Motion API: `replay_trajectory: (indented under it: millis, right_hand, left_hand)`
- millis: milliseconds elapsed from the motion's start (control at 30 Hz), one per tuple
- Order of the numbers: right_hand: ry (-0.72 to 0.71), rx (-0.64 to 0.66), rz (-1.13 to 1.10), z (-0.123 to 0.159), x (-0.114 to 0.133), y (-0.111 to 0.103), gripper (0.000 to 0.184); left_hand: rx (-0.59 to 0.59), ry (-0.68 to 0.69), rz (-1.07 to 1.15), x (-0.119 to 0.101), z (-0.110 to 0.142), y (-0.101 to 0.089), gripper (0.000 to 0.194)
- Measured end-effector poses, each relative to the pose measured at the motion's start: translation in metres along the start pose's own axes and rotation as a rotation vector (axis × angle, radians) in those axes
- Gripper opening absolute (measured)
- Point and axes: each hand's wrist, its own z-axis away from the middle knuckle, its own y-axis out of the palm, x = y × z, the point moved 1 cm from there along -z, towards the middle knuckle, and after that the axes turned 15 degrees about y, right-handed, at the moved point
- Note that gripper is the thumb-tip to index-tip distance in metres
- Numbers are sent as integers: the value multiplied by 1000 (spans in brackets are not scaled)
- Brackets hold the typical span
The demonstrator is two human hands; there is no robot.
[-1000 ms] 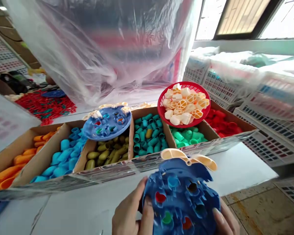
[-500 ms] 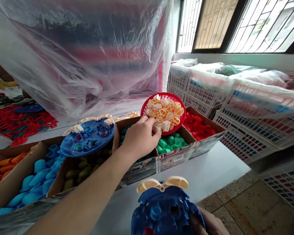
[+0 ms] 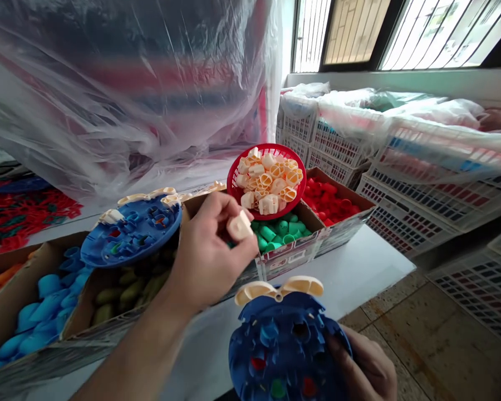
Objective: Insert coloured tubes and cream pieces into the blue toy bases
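Pinched between the thumb and fingers of my left hand (image 3: 211,253) is a small cream plastic piece (image 3: 240,225). Behind it, a red basket (image 3: 232,177) holds a heap of similar cream pieces (image 3: 271,178). My right hand (image 3: 365,359) grips the right edge of a round dark blue plastic shell (image 3: 290,351), whose sockets hold a few red, green and blue parts. Two cream curved pieces (image 3: 281,289) stick up from the shell's top edge. Another such blue shell (image 3: 133,231) rests on the boxes to the left.
Cardboard boxes hold green parts (image 3: 286,229), red parts (image 3: 328,200), olive parts (image 3: 125,289), light blue parts (image 3: 52,306) and orange parts (image 3: 4,275). They stand on a white table (image 3: 365,253). Plastic sheeting (image 3: 129,94) hangs behind, and stacked white crates (image 3: 421,189) stand at right.
My left hand has drawn back from the red basket toward me with a cream piece in its fingers. My right hand and the blue shell sit slightly higher in view.
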Motion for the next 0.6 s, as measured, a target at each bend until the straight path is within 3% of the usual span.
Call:
replay_trajectory:
  millis: [100,233,433,600]
  right_hand:
    - [-92,49,-101,-12,4,-7,14]
    - [-90,109,-132,-20,10,-11,19]
    - [-97,55,-133,-17,12,-13,22]
    - [-100,33,-110,-17,9,-17,21]
  left_hand:
    - [-22,86,139,-7,53,-6,33]
    - [3,232,115,-4,104,-3,41]
    - [19,381,-99,-5,122,0,41]
    - [54,362,-56,0,132,-6,51]
